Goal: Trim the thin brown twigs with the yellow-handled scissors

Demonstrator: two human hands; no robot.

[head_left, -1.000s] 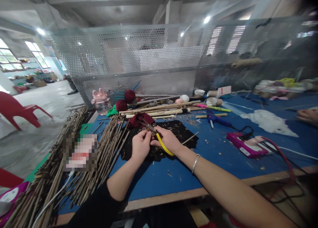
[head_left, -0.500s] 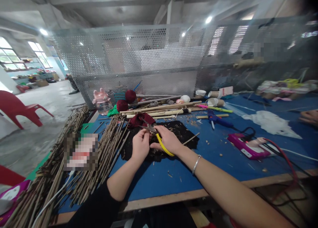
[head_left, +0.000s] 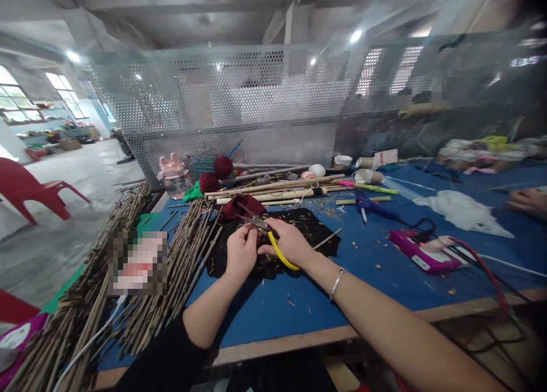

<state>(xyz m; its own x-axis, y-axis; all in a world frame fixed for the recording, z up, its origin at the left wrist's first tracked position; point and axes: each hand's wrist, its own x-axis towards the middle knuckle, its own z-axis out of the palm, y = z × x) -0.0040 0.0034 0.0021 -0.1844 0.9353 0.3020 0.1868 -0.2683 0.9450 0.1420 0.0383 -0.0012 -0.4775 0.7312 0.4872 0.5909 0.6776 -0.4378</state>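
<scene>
My right hand (head_left: 288, 243) grips a pair of scissors (head_left: 280, 252) with yellow handles, its blades parted and pointing up and left. Close beside the blades, my left hand (head_left: 241, 248) is closed in a pinch; what its fingertips hold is too small and hidden to make out. Both hands are above a black cloth (head_left: 311, 224) strewn with small plant scraps. Just beyond the blades lies a dark red knitted piece (head_left: 235, 207). One thin stick (head_left: 327, 239) rests on the cloth's right side.
Bundles of thin brown sticks (head_left: 171, 278) cover the table's left. Rods (head_left: 273, 194) and dark red yarn balls (head_left: 223, 167) lie at the back. A blue glue gun (head_left: 376, 207), a purple power strip (head_left: 421, 252) and white plastic (head_left: 464, 212) are right. Another person's hand (head_left: 527, 200) shows far right.
The scissor blades have opened wider near my left fingertips. Both hands stay in nearly the same place; the whole view has shifted very slightly.
</scene>
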